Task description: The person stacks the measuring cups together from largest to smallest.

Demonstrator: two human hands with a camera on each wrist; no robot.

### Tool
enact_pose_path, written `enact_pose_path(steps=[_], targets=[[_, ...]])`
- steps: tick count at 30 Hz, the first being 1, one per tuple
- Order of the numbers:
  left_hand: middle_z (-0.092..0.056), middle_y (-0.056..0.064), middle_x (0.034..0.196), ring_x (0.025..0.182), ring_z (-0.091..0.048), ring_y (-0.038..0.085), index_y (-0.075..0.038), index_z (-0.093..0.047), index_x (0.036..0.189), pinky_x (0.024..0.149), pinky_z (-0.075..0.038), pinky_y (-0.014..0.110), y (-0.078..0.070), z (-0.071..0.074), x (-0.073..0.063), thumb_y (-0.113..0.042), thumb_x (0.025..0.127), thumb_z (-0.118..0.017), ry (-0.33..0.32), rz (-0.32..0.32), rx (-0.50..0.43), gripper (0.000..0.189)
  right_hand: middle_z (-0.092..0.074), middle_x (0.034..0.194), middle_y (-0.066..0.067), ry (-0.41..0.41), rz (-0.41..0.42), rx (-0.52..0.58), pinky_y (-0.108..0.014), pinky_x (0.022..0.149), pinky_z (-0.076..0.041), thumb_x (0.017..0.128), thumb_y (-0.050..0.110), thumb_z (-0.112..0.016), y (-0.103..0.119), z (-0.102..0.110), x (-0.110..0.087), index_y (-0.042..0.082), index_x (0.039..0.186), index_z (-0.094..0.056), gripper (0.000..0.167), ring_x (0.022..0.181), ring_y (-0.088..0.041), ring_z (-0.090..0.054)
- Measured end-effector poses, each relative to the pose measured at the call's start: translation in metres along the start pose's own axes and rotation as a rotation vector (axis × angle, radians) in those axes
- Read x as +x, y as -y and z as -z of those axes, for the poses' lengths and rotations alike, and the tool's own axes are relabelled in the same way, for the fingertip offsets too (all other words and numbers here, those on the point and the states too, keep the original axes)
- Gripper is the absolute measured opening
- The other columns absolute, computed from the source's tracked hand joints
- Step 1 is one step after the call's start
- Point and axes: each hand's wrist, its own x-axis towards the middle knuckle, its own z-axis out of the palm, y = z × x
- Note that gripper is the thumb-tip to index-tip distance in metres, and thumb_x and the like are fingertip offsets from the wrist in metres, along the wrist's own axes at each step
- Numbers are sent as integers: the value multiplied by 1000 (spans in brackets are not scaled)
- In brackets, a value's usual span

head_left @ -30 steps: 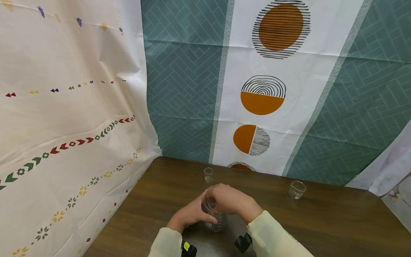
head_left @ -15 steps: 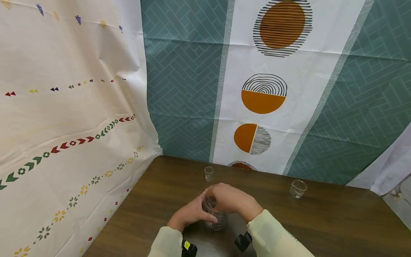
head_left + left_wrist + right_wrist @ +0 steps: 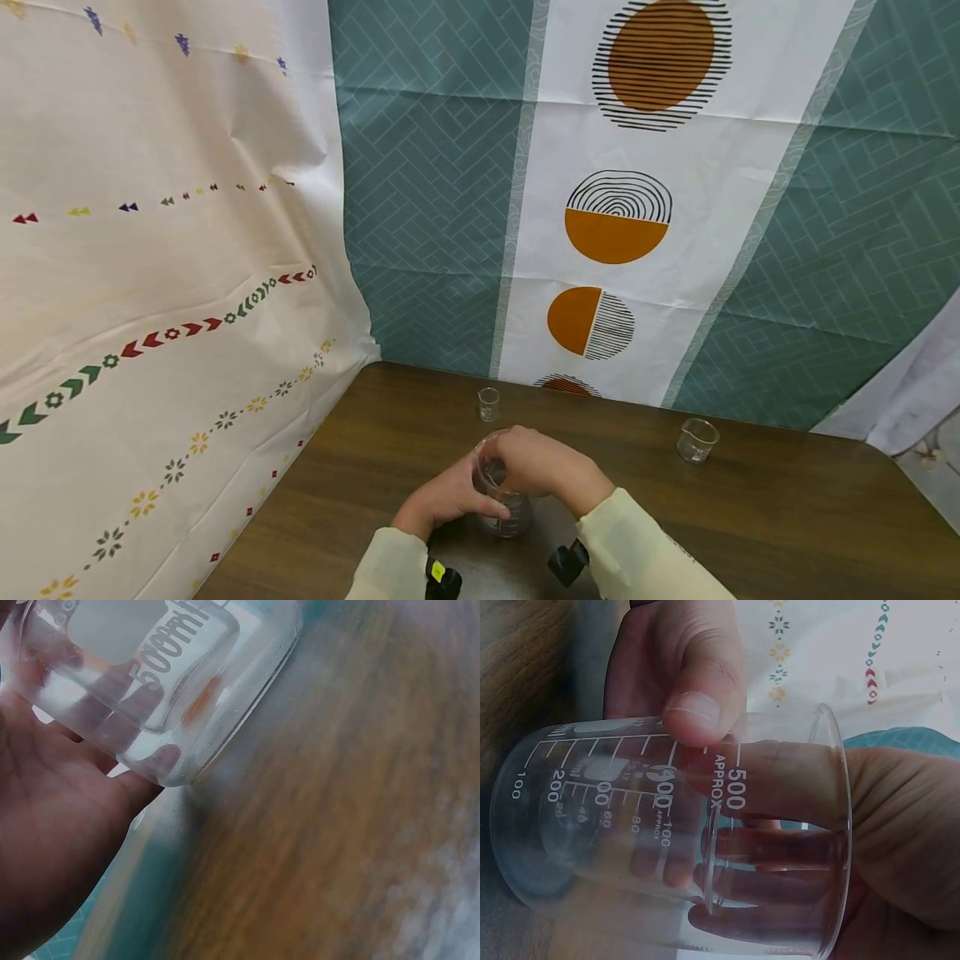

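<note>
Left hand (image 3: 448, 497) curled in grip, palm turned toward right hand (image 3: 540, 465); left thumb (image 3: 697, 712) laid along near side, fingers wrapped round far side. Right hand arched just beside and above left, back uppermost, fingers bent downward, tips hidden from head view. Left forearm (image 3: 390, 565) comes from behind left hand; right forearm (image 3: 645, 554) slants in from behind and right of right hand. Both cream-sleeved. Right wrist (image 3: 588, 492) raised, roughly in line with forearm.

Left hand (image 3: 450, 497) around 1 glass beaker (image 3: 516, 512)
</note>
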Motion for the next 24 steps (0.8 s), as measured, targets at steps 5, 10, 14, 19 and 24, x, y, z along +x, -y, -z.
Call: enact_pose_path(steps=[5, 10, 14, 19, 24], targets=[[-36, -4, 153, 134, -43, 16, -34, -19, 152, 106, -42, 30, 1, 0, 1, -17, 81, -79, 19, -25, -3, 95, -68, 104, 11, 0, -1, -6, -25, 79, -53, 70, 23, -87, -2, -2, 2, 20, 110, -72, 42, 89, -5, -61], [-38, -3, 152, 132, -45, 16, -35, -18, 152, 101, -45, 27, 3, 1, 2, -16, 81, -79, 31, -38, -15, 95, -69, 104, 11, 0, 1, 7, -25, 79, -53, 71, 21, -87, -2, -2, 1, 20, 109, -72, 41, 89, -6, -62], [-38, -3, 152, 131, -45, 16, -36, -18, 152, 101, -46, 28, 4, 2, 3, -15, 80, -79, 24, -38, -6, 96, -69, 103, 10, 0, -1, 15, -24, 78, -54, 71, 18, -86, -1, -2, 1, 20, 109, -73, 40, 87, -5, -62], [-39, -4, 151, 130, -45, 17, -37, -19, 151, 102, -45, 30, 4, 3, 4, -16, 80, -79, 15, -29, 22, 96, -69, 104, 9, 2, 3, 20, -25, 78, -54, 72, 16, -85, -2, -2, 1, 19, 109, -73, 40, 89, -7, -63], [-37, -5, 152, 133, -43, 16, -37, -17, 152, 107, -42, 31, 4, 3, 4, -15, 80, -79, 23, -31, 9, 97, -69, 103, 8, 5, 6, 21, -26, 80, -54, 72, 16, -85, -2, -1, 2, 18, 108, -73, 38, 89, -7, -63]])
